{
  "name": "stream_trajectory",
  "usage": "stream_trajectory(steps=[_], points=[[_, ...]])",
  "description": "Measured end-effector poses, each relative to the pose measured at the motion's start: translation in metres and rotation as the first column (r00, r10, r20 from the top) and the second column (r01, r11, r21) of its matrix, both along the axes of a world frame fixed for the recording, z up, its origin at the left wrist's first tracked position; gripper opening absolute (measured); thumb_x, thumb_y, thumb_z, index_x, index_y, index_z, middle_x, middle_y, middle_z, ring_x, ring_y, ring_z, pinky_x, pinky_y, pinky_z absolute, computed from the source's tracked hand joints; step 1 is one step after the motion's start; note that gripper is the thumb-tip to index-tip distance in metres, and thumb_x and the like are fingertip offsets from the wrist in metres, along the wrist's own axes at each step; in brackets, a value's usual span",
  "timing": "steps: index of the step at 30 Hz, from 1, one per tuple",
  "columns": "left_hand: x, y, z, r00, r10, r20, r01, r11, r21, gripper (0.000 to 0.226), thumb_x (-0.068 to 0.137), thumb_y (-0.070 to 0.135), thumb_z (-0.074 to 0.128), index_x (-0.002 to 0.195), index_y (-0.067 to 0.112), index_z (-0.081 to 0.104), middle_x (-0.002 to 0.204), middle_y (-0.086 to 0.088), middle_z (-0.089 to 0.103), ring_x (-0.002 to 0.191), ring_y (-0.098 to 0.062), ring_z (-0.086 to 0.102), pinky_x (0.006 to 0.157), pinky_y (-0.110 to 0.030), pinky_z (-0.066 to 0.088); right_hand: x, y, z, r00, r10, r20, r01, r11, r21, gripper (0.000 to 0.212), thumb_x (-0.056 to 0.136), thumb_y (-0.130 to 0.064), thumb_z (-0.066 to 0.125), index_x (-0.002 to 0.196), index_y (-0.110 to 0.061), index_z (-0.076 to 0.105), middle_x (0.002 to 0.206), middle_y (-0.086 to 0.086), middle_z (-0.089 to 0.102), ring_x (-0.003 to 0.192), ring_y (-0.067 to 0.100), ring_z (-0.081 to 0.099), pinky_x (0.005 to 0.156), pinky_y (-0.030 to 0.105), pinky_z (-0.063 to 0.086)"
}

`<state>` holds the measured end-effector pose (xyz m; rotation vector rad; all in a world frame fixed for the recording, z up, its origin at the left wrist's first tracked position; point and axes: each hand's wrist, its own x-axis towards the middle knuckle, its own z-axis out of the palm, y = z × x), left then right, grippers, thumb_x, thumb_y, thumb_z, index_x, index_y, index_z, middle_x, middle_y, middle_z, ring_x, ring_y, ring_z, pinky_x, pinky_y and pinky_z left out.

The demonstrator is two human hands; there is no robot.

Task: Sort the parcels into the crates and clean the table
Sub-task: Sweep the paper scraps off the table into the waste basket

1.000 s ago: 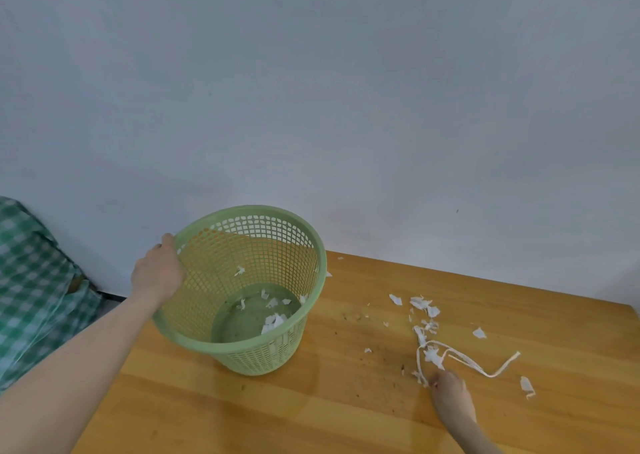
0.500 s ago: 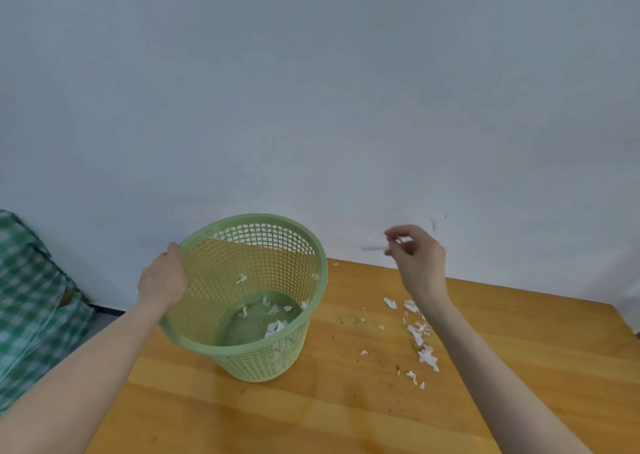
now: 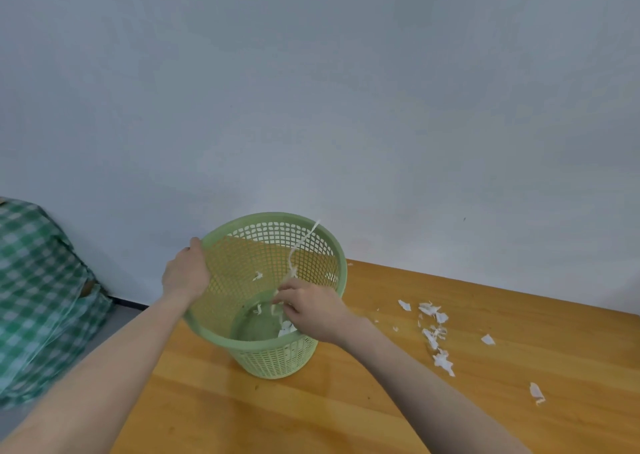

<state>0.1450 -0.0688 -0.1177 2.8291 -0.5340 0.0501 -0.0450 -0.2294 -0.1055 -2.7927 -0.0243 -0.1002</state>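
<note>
A light green mesh waste basket (image 3: 325, 246) stands tilted on the wooden table (image 3: 519, 401) near its left edge. My left hand (image 3: 185, 275) grips the basket's left rim. My right hand (image 3: 311, 306) is over the basket's mouth, fingers pinched on a long white paper strip (image 3: 300, 246) that trails up past the far rim. White paper scraps (image 3: 285, 329) lie on the basket's bottom. More torn white scraps (image 3: 434, 332) are scattered on the table to the right of the basket.
A green and white checked cloth (image 3: 38, 298) covers something on the floor at the left. A plain pale wall (image 3: 311, 107) runs behind the table. Single scraps (image 3: 536, 393) lie further right on the wood.
My right hand picked the long strip up off the table, lifted it and moved left over the basket. The left hand kept hold of the rim.
</note>
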Motion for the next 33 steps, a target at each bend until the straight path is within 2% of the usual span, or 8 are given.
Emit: stream_trajectory(steps=[5,8,10,12,15,18,23,33], points=[[0.001,-0.001,0.000,1.000,0.017,-0.008,-0.017,1.000,0.010,0.035,0.083,-0.004,0.041,0.118,-0.001,0.038,0.100,-0.022,0.056,0.092,-0.043,0.054,0.066,-0.039,0.037,0.000,-0.004,-0.003,0.999,-0.005,0.045,0.004,0.999,0.037,0.034,0.099,-0.016,0.037,0.122,-0.012,0.062,0.129,0.002,0.054,0.109,0.022,0.058,0.085,0.037,0.051],[0.001,0.000,0.000,1.000,0.011,-0.010,-0.010,1.000,0.007,0.033,0.084,-0.003,0.041,0.116,0.000,0.038,0.098,-0.022,0.055,0.091,-0.042,0.054,0.066,-0.039,0.036,-0.006,-0.006,-0.007,0.976,-0.013,0.217,-0.038,0.973,0.229,0.028,0.095,-0.007,0.045,0.113,-0.007,0.066,0.127,0.004,0.056,0.112,0.017,0.056,0.094,0.026,0.047],[0.002,0.000,-0.001,1.000,0.005,-0.009,-0.005,1.000,0.006,0.032,0.083,-0.003,0.042,0.114,0.001,0.038,0.099,-0.022,0.055,0.092,-0.043,0.054,0.067,-0.039,0.036,-0.014,-0.014,-0.010,0.907,-0.199,0.372,0.051,0.927,0.372,0.028,0.091,-0.002,0.048,0.112,-0.008,0.066,0.128,0.003,0.055,0.118,0.007,0.047,0.102,0.010,0.033],[0.003,0.001,-0.001,1.000,0.009,-0.010,-0.009,1.000,0.010,0.030,0.083,-0.003,0.043,0.112,0.001,0.038,0.100,-0.023,0.055,0.092,-0.044,0.054,0.068,-0.040,0.036,-0.026,-0.031,-0.021,0.784,-0.451,0.427,0.250,0.859,0.448,0.032,0.092,-0.003,0.049,0.120,-0.011,0.061,0.132,0.000,0.049,0.125,0.005,0.038,0.107,0.012,0.025],[0.003,0.001,0.000,1.000,0.015,-0.009,-0.015,1.000,0.015,0.029,0.082,-0.002,0.045,0.110,0.001,0.038,0.101,-0.024,0.055,0.093,-0.045,0.053,0.069,-0.040,0.036,-0.053,-0.066,-0.056,0.675,-0.698,0.239,0.541,0.688,0.483,0.038,0.095,-0.003,0.043,0.132,-0.010,0.048,0.141,0.005,0.037,0.133,0.016,0.032,0.111,0.028,0.029],[0.001,-0.001,0.000,1.000,0.004,-0.011,-0.004,1.000,0.013,0.027,0.082,-0.003,0.045,0.108,0.002,0.038,0.099,-0.023,0.055,0.092,-0.045,0.053,0.068,-0.040,0.035,-0.099,-0.101,-0.109,0.600,-0.797,-0.070,0.778,0.560,0.286,0.051,0.094,-0.002,0.039,0.144,-0.009,0.032,0.153,0.009,0.022,0.140,0.026,0.022,0.111,0.036,0.029],[0.002,-0.001,0.000,1.000,0.009,-0.011,-0.009,1.000,0.020,0.028,0.081,-0.003,0.046,0.107,0.001,0.037,0.097,-0.023,0.054,0.093,-0.045,0.053,0.068,-0.039,0.035,-0.169,-0.121,-0.164,0.430,-0.743,-0.513,0.831,0.548,-0.097,0.060,0.098,-0.015,0.038,0.152,-0.019,0.011,0.160,0.002,-0.005,0.146,0.028,0.004,0.115,0.045,0.022],[0.006,0.001,-0.004,1.000,0.005,-0.009,-0.005,1.000,0.008,0.026,0.081,-0.002,0.047,0.105,0.003,0.037,0.096,-0.022,0.055,0.090,-0.044,0.053,0.066,-0.039,0.035,-0.183,-0.139,-0.167,0.415,-0.677,-0.608,0.783,0.606,-0.140,0.060,0.096,-0.006,0.032,0.150,-0.026,0.018,0.160,-0.003,0.000,0.147,0.026,0.002,0.115,0.045,0.021]])
